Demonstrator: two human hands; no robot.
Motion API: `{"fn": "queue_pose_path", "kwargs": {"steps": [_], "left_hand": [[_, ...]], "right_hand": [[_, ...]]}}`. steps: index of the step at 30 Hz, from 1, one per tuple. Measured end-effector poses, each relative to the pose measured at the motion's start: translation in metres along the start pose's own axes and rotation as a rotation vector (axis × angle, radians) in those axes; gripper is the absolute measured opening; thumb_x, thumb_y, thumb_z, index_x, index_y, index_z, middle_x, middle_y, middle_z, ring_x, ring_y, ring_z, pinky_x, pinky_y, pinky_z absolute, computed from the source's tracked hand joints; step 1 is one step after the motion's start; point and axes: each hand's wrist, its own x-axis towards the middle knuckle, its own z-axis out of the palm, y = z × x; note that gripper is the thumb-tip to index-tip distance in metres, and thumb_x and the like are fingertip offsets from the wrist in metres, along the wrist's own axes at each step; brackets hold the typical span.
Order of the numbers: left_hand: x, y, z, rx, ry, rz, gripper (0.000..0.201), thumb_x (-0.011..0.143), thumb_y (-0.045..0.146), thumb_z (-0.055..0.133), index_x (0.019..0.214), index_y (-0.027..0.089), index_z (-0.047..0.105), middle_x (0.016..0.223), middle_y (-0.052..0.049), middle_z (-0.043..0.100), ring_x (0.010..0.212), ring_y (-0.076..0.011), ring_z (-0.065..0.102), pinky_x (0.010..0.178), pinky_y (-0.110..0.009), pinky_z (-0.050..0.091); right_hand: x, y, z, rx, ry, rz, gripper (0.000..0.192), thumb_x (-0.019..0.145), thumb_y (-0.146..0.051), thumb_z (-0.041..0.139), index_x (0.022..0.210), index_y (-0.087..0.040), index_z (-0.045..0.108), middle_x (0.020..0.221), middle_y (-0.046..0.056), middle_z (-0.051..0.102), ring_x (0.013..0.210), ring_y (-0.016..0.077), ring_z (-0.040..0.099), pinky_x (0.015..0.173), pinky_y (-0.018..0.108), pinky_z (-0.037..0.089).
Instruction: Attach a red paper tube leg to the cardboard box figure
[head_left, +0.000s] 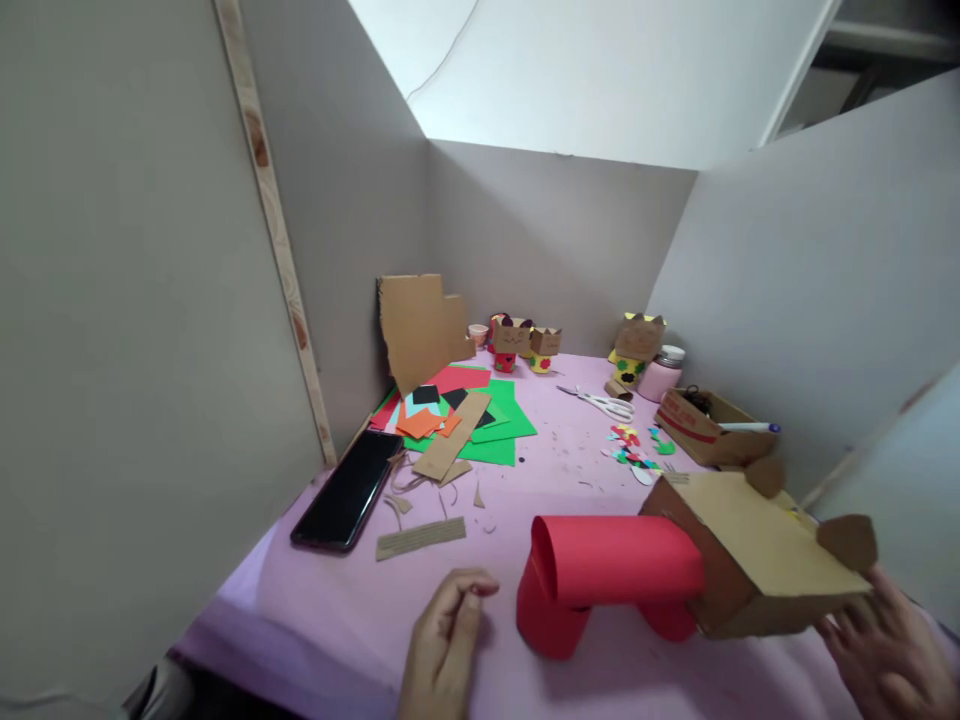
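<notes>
At the front of the table a red paper tube (pixel 622 560) lies sideways on red paper rolls (pixel 551 615) standing as legs. Against its right end is a brown cardboard box head (pixel 757 530) with rounded cardboard ears. My right hand (pixel 885 635) is at the box's right side, fingers against its lower edge and partly hidden behind it. My left hand (pixel 446 640) is left of the red rolls, apart from them, its fingers curled and thumb close to the index finger. Whether anything small is between them cannot be made out.
A black phone (pixel 349 490) lies at the left, beside coloured paper sheets (pixel 502 430) and cardboard scraps (pixel 420 538). White-handled scissors (pixel 604 403), paper cut-outs (pixel 634 450), a pink jar (pixel 661 375) and an open cardboard box (pixel 701 430) are further back. Small cardboard-headed figures (pixel 512 340) stand near the partition.
</notes>
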Motion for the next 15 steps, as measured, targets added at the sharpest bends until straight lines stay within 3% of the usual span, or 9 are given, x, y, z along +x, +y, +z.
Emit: {"fn": "queue_pose_path", "kwargs": {"steps": [3, 5, 7, 8, 10, 12, 15], "left_hand": [[0.002, 0.002, -0.003, 0.018, 0.059, -0.079, 0.035, 0.079, 0.052, 0.065, 0.065, 0.02, 0.065, 0.062, 0.0, 0.061, 0.062, -0.0164, 0.057, 0.06, -0.025, 0.046], [0.004, 0.002, 0.002, 0.002, 0.055, -0.065, 0.037, 0.074, 0.052, 0.071, 0.058, 0.02, 0.06, 0.068, -0.001, 0.064, 0.068, -0.0174, 0.06, 0.065, -0.026, 0.048], [0.003, -0.001, 0.012, -0.007, 0.027, 0.008, 0.034, 0.069, 0.051, 0.075, 0.078, 0.02, 0.064, 0.099, -0.007, 0.069, 0.092, -0.024, 0.064, 0.083, -0.032, 0.05], [0.002, -0.003, 0.018, 0.001, -0.003, 0.045, 0.046, 0.066, 0.051, 0.077, 0.098, 0.021, 0.063, 0.118, -0.011, 0.064, 0.108, -0.0281, 0.061, 0.093, -0.037, 0.047], [0.001, -0.008, 0.029, 0.062, -0.091, 0.106, 0.087, 0.062, 0.05, 0.08, 0.135, 0.023, 0.041, 0.143, -0.015, 0.047, 0.131, -0.0334, 0.045, 0.109, -0.046, 0.034], [0.001, -0.013, 0.039, 0.149, -0.169, 0.129, 0.108, 0.061, 0.05, 0.08, 0.147, 0.02, 0.021, 0.15, -0.018, 0.037, 0.14, -0.0346, 0.032, 0.116, -0.049, 0.021], [0.005, -0.017, 0.05, 0.213, -0.189, 0.126, 0.11, 0.065, 0.053, 0.075, 0.148, 0.016, 0.013, 0.15, -0.021, 0.035, 0.139, -0.0363, 0.033, 0.116, -0.05, 0.02]], "right_hand": [[0.016, -0.001, 0.005, 0.205, -0.105, 0.137, 0.119, 0.048, -0.082, 0.064, 0.149, -0.046, 0.012, 0.162, 0.0, 0.02, 0.144, 0.0475, 0.014, 0.11, 0.067, 0.033], [0.024, -0.007, 0.007, 0.271, -0.215, 0.148, 0.13, 0.043, -0.077, 0.074, 0.15, -0.042, 0.009, 0.163, 0.003, 0.017, 0.145, 0.0462, 0.013, 0.115, 0.066, 0.021], [0.03, -0.015, 0.009, 0.331, -0.296, 0.13, 0.133, 0.044, -0.073, 0.078, 0.15, -0.042, 0.003, 0.164, 0.004, 0.014, 0.146, 0.0427, 0.014, 0.116, 0.063, 0.019], [0.032, -0.018, 0.01, 0.361, -0.332, 0.124, 0.134, 0.045, -0.071, 0.079, 0.15, -0.042, 0.002, 0.163, 0.004, 0.016, 0.146, 0.041, 0.016, 0.115, 0.061, 0.022], [0.035, -0.024, 0.014, 0.401, -0.373, 0.116, 0.133, 0.046, -0.071, 0.079, 0.151, -0.039, 0.005, 0.16, 0.007, 0.028, 0.145, 0.039, 0.021, 0.111, 0.058, 0.032], [0.037, -0.029, 0.019, 0.427, -0.384, 0.093, 0.128, 0.047, -0.072, 0.078, 0.152, -0.033, 0.016, 0.151, 0.011, 0.044, 0.143, 0.0396, 0.028, 0.107, 0.056, 0.038], [0.038, -0.034, 0.027, 0.443, -0.435, 0.094, 0.121, 0.048, -0.07, 0.079, 0.15, -0.028, 0.028, 0.141, 0.014, 0.056, 0.136, 0.0422, 0.04, 0.105, 0.057, 0.04]]}}
